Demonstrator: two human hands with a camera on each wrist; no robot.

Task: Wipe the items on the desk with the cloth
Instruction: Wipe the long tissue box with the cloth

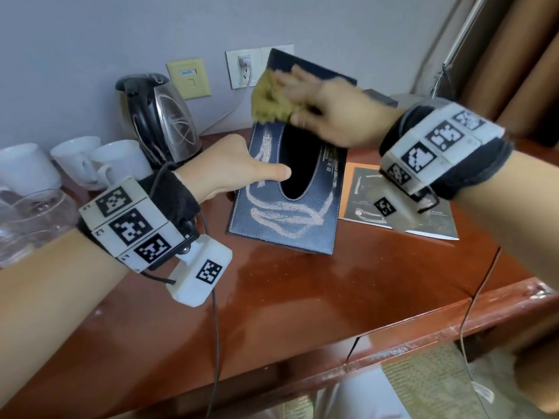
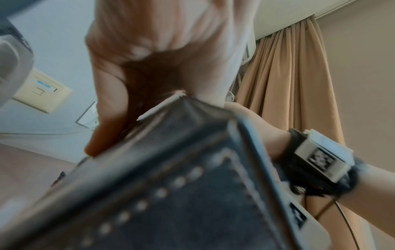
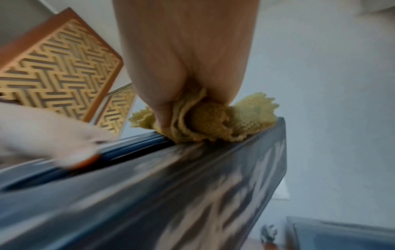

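Centrally, the left hand [image 1: 239,164] is gripping the tilted tissue box [image 1: 290,192] at its edge, thumb lying at the oval opening; the right hand [image 1: 329,107] is pinching the bunched yellow cloth [image 1: 272,101] against the box's upper end, over the desk [image 1: 302,297].

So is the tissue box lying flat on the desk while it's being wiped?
No: the tissue box is tilted up on its near edge, the left hand gripping its side while the right hand rubs the cloth on it.
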